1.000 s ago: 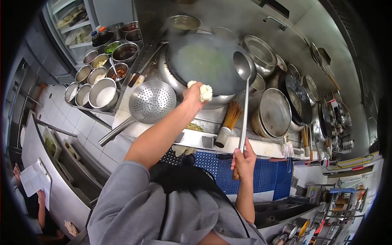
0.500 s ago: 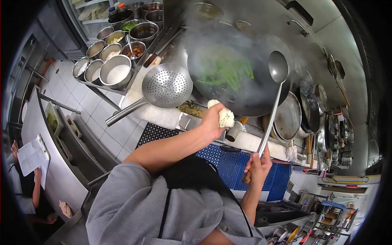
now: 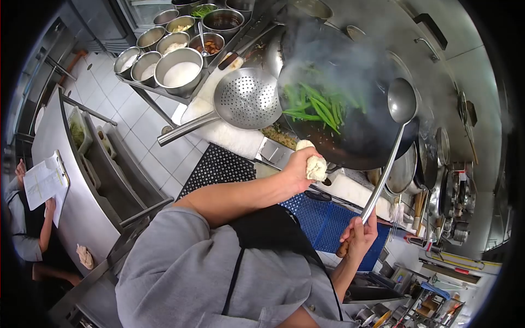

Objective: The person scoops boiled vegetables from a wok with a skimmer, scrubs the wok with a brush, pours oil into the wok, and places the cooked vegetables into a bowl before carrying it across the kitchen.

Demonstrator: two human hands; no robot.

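Note:
My left hand (image 3: pixel 301 168) is closed around a folded pale cloth (image 3: pixel 316 168) at the near rim of a big dark wok (image 3: pixel 355 152). The cloth and fingers hide whatever part of the wok they grip. Long green beans (image 3: pixel 325 106) lie in the left side of the wok under rising steam. My right hand (image 3: pixel 361 238) is wrapped round the wooden-ended handle of a long metal ladle (image 3: pixel 402 101). The ladle's bowl is over the right side of the wok; whether it touches the wok I cannot tell.
A perforated strainer (image 3: pixel 247 98) rests left of the wok. Beyond it, several metal pots (image 3: pixel 179 71) hold ingredients. Pans (image 3: pixel 403 169) stand at the right. Far left, another person's hand (image 3: pixel 50 206) holds a clipboard (image 3: pixel 48 183) beside a steel counter (image 3: pixel 104 218).
The whole view has shifted, with most things appearing further right. The beans have moved within the wok and show more clearly through thinner steam. Both hands keep their grips.

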